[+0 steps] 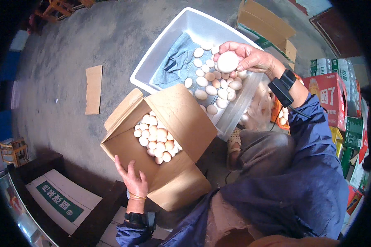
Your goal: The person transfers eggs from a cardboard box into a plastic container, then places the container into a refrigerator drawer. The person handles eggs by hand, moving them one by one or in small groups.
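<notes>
My right hand (250, 58) holds a large pale egg (228, 61) above a white plastic tub (160, 40). Several white and light brown eggs (211, 90) lie loose on the bottom of the tub, and a crumpled blue-grey cloth (177, 61) is bunched at its left side. Nearer to me stands an open cardboard box (182, 114) with a pile of eggs (156, 136) along one side. My left hand (132, 177) is at the box's near left edge, its fingers spread and holding nothing. Whether its fingertips touch the cardboard I cannot tell.
An orange basket (275, 114) with eggs stands beyond my right forearm, partly hidden. Stacked drink cartons (329, 98) line the right side. An open carton (266, 24) is behind the tub. A cardboard piece (94, 89) lies on the concrete floor (61, 61). Dark furniture (92, 166) is at lower left.
</notes>
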The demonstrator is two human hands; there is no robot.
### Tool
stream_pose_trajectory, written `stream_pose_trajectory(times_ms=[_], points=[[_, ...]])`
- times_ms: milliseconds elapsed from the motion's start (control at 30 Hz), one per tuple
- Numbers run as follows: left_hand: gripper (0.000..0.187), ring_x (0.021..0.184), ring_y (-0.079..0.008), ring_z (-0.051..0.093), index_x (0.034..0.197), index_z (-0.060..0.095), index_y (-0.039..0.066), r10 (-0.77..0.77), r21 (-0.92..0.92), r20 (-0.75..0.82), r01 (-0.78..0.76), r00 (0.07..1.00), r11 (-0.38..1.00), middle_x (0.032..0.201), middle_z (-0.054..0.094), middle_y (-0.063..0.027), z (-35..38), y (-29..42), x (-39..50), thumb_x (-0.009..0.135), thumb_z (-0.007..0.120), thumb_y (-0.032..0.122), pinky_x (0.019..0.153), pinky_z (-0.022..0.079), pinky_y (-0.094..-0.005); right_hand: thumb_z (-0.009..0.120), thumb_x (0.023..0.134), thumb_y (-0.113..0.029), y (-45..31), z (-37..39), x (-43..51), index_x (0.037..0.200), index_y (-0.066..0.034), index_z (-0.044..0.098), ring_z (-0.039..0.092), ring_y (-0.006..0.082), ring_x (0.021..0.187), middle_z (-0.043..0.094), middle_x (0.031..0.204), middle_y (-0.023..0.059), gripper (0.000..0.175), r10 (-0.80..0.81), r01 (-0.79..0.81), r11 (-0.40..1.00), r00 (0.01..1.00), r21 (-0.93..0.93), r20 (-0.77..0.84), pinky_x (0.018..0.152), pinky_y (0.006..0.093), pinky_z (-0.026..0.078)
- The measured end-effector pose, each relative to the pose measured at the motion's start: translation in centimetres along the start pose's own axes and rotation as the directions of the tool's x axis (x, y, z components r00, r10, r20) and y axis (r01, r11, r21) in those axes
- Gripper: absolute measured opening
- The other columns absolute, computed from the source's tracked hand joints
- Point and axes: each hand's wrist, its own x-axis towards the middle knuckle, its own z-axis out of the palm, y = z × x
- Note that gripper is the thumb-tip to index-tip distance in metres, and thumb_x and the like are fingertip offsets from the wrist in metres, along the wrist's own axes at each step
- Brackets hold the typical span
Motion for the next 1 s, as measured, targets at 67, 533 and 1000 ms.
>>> stream_pose_trajectory(times_ms=[67, 533, 1000], points=[[0.038, 0.135, -0.0474, 0.021, 0.106, 0.054, 0.0, 0.029, -0.002, 0.007, -0.028, 1.0, 1.0, 0.147, 0.015, -0.028, 0.2, 0.0, 0.2, 0.069, 0.054, -0.006, 0.111, 0.024, -0.0463, 0.066, 0.078, -0.002, 0.0, 0.0, -0.2, 0.129, -0.0027, 0.042, 0.06, 0.0172, 0.094, 0.054, 0.122, 0.013, 0.056, 0.032, -0.033, 0.998, 0.999, -0.044, -0.023, 0.08, 0.0273, 0.052], [0.037, 0.135, -0.0465, 0.023, 0.105, 0.055, 0.0, 0.014, 0.068, 0.016, -0.015, 1.0, 0.998, 0.148, 0.014, -0.026, 0.6, 0.9, 1.1, 0.069, 0.058, -0.005, 0.109, 0.027, -0.0449, 0.066, 0.066, -0.014, 18.0, -4.0, 7.6, 0.1, -0.0039, 0.063, 0.063, 0.036, 0.087, 0.065, 0.09, 0.0183, 0.035, 0.386, -0.147, 0.079, 0.916, -0.986, -0.105, 0.072, 0.0427, 0.05], [0.038, 0.134, -0.0453, 0.025, 0.104, 0.056, -0.001, -0.061, 0.146, 0.002, 0.06, 0.998, 0.987, 0.149, 0.015, -0.0252, -0.2, 1.2, -0.8, 0.066, 0.06, -0.005, 0.109, 0.028, -0.0442, 0.056, 0.075, -0.015, 24.2, -3.6, 9.0, 0.103, -0.0068, 0.061, 0.063, 0.0362, 0.077, 0.065, 0.083, 0.0184, 0.03, 0.194, 0.148, -0.064, 0.972, -0.987, 0.134, 0.07, 0.0455, 0.049]])
